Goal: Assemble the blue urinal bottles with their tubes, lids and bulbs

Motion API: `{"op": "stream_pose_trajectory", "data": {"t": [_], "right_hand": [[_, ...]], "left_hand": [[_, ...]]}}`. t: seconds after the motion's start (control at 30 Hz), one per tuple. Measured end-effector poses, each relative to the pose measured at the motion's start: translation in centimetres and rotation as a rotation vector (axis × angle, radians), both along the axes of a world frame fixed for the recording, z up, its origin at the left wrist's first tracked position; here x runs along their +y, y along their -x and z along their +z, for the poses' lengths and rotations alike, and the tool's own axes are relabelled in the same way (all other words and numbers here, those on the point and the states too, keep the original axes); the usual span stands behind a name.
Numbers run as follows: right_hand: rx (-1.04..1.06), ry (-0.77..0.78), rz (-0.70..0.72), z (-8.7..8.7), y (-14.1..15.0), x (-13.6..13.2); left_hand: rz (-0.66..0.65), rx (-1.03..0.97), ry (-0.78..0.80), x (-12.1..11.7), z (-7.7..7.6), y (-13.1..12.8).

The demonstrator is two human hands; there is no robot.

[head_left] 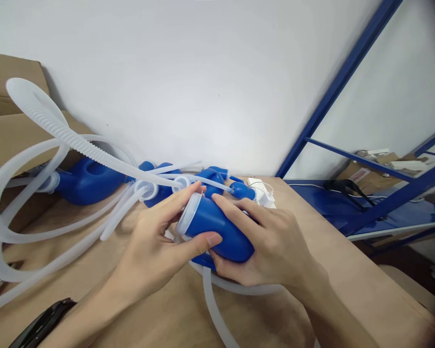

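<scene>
L hand pinches the blue plastic bottle near its white rim, thumb on the blue side & fingers round the back. R hand is wrapped round the fat end, so both hands hold it, tipped over, in the mid. of the view, above the brown tabletop. A milky tube runs below it. A bendy ridged hose loops up high on the L side, w/ a blue jug behind it, by a cardboard box. A white wall is at the back; a blue metal frame is on the R.
</scene>
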State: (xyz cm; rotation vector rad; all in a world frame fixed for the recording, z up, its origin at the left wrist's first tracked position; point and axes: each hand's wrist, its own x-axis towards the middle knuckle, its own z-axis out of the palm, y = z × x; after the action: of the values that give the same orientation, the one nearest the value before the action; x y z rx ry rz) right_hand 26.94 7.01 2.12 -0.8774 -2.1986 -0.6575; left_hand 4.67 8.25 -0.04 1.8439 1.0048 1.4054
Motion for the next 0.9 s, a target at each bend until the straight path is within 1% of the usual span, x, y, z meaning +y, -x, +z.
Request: {"op": "stream_pose_trajectory", "data": {"t": [0.07,0.13,0.23,0.37,0.53,0.67,0.73,0.77,0.9], "right_hand": [[0.018,0.017,-0.002,-0.1,0.1,0.0],[0.026,0.034,0.003,-0.3,0.1,0.2],[0.025,0.066,0.007,-0.4,-0.2,0.6],[-0.015,0.154,-0.002,-0.5,-0.5,1.0],[-0.051,0.179,-0.019,-0.5,-0.2,0.9],[-0.03,0.207,-0.02,-0.6,0.0,0.6],[0.002,0.235,-0.005,-0.4,-0.1,0.5],[0.027,0.258,0.009,-0.2,-0.3,0.5],[0.182,0.367,0.104,0.7,-1.7,0.8]], "left_hand": [[-0.004,-0.001,0.006,0.1,0.0,0.0],[0.007,0.033,-0.022,0.0,-0.1,0.0],[0.057,0.13,-0.097,-0.1,-0.3,-0.2],[0.102,0.256,-0.182,-0.1,-1.0,-0.6],[0.109,0.278,-0.279,-0.3,-1.8,-0.9],[0.127,0.274,-0.265,-0.6,-1.9,-1.1],[0.089,0.252,-0.232,-0.6,-1.5,-0.9],[0.047,0.24,-0.216,-0.6,-1.3,-0.6],[-0.199,0.135,-0.139,-0.6,0.0,0.8]]}}
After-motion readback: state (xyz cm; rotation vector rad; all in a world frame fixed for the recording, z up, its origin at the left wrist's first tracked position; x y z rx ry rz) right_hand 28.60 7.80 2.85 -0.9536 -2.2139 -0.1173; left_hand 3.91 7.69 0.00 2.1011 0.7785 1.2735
